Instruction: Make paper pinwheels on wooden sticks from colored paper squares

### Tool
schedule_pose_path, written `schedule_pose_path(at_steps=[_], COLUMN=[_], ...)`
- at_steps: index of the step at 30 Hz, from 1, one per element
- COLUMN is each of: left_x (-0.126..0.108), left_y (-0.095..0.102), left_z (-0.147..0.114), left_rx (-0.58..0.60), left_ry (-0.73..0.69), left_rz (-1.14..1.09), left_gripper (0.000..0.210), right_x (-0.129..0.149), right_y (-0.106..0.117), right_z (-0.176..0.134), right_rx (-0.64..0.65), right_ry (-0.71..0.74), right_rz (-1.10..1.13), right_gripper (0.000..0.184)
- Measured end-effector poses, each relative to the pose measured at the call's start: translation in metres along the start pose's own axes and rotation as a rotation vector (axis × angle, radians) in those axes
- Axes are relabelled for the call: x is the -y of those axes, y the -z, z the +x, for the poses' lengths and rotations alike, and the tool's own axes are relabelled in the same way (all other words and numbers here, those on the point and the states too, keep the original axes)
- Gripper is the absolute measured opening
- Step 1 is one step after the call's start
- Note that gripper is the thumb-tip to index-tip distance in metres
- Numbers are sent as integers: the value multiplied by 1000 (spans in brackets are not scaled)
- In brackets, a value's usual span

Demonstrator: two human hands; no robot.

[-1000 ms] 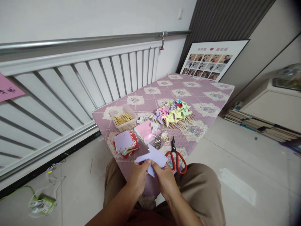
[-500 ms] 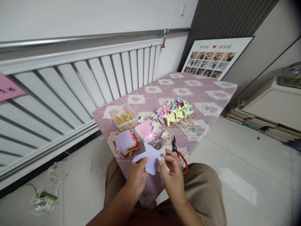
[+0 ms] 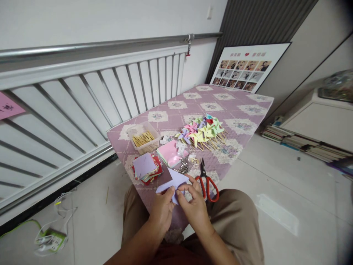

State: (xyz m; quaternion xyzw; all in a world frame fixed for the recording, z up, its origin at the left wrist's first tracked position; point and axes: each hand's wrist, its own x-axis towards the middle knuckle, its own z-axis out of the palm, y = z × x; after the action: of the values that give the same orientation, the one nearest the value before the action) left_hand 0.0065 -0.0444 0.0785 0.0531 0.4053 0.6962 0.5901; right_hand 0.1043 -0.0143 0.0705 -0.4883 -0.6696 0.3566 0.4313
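Observation:
A lavender paper pinwheel [image 3: 176, 178], partly folded, is held over the near corner of the table. My left hand [image 3: 164, 207] pinches it near the centre, thumb on top. From the right, my right hand [image 3: 192, 200] closes thumb and fingertips on the paper; the fingers hide part of it. Just right of that hand lie red-handled scissors [image 3: 206, 182], blades pointing away. Behind the paper are a heap of small metal pins [image 3: 183, 166] and a small dish of short wooden pieces [image 3: 194, 159].
A stack of coloured paper squares [image 3: 147, 167] lies left, below a plastic box of wooden sticks [image 3: 143, 139]. Pink sheets [image 3: 168, 152] lie mid-table. Finished pinwheels [image 3: 205, 130] are piled behind. A radiator [image 3: 110, 92] runs along the left; a photo board [image 3: 245, 68] stands at the back.
My right hand has moved left from beside the paper and now grips it near my left hand. The scissors show more fully. The view has shifted slightly.

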Motion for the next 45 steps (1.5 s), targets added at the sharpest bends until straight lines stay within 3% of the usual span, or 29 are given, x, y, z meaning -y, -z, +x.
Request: schedule_pose_path(at_steps=[19,28,31,34,39,45], left_x=[4,-1,-4,-10,-22,-25], left_y=[-1,-6,-4,1,8,11], left_z=[-4,-5,0,7,16,17], left_rx=[44,-23,-40,-61,-77,-72], left_ry=[-17,-17,-23,-21,-23,-6], left_rz=[14,81,84,98,75,74], left_gripper=[26,31,26,25,35,27], right_x=[2,1,-6,-18,-29,-16], right_y=[-1,-1,-1,2,8,10], right_z=[0,-1,-1,-1,-4,-6], right_rx=[9,0,-21,-43,71,172], right_ry=[-37,-39,-49,-64,-13,60], right_rz=[26,66,147,275,251,151], right_gripper=[12,12,5,13,15,8])
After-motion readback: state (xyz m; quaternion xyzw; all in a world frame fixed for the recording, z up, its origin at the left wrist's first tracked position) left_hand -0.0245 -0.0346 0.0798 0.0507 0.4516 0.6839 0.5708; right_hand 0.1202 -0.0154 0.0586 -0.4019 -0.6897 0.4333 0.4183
